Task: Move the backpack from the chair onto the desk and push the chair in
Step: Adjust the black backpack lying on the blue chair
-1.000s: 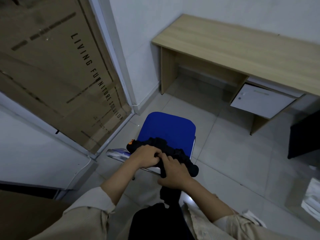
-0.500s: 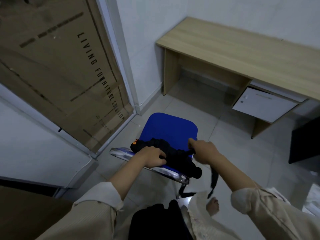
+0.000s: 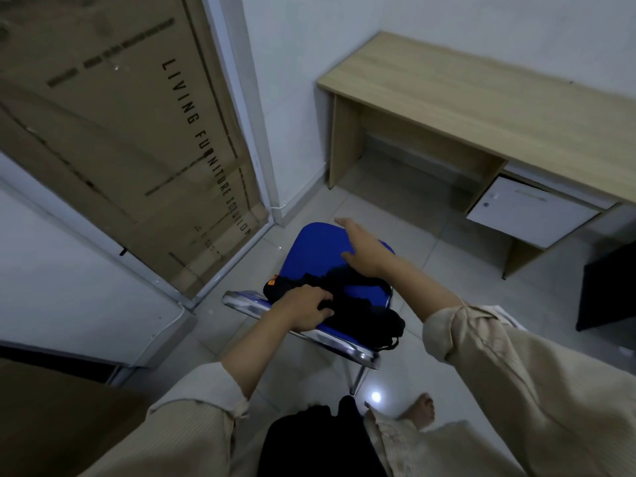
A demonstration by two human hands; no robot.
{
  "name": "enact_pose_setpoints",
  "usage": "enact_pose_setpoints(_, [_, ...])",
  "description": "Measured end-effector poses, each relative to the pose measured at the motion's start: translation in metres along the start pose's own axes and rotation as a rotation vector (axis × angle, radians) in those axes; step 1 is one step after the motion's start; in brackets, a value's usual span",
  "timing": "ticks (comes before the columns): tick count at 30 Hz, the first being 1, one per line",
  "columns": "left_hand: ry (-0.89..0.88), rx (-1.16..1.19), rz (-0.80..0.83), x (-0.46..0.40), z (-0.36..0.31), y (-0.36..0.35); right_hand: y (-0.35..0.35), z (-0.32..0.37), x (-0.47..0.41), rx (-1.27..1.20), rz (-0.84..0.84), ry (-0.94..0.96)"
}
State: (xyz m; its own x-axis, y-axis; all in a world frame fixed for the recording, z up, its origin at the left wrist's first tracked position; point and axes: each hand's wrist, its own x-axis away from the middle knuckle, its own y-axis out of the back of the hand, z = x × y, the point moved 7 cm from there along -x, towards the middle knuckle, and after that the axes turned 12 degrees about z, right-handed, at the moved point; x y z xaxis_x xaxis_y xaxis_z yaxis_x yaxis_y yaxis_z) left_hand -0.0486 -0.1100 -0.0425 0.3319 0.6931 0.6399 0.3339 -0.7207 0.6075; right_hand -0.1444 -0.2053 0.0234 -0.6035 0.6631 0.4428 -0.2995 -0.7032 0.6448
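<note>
Two hands work at the black fabric backpack (image 3: 347, 304), which lies on the blue padded chair (image 3: 320, 249), apart from the light wooden desk (image 3: 499, 108). Left hand (image 3: 306, 311) keeps gripping it; right hand (image 3: 364, 249) has released the strap and now reaches forward, fingers spread wide.

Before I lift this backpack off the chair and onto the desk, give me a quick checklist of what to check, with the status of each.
1. Left hand gripping the backpack: ok, its fingers curl over the near part of the black fabric.
2. Right hand gripping too: not ok, it is open and flat above the far edge.
3. Desk top free for the backpack: ok, nothing lies on the visible part.
4. Straps clear of the chair frame: cannot tell, a loop hangs over the near edge.
5. Floor path to the desk clear: ok, bare tiles between them.
</note>
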Motion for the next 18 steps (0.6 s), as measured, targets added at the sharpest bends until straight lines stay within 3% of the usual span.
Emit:
enact_pose_setpoints(7, [-0.017,0.047,-0.193,0.004,0.000,0.009,-0.059,-0.040,0.012,-0.007,0.190,-0.137])
enact_pose_setpoints(11, [-0.033,0.076,-0.313,0.007,0.002,0.019,-0.082,-0.038,0.036,0.016,0.103,-0.073])
enact_pose_setpoints(15, [-0.080,0.051,-0.367,0.009,-0.001,0.020,-0.085,-0.046,0.039,0.196,0.031,-0.102])
enact_pose_setpoints(18, [-0.107,0.042,-0.429,0.012,-0.002,0.021,-0.080,-0.050,0.035,0.167,-0.017,-0.105])
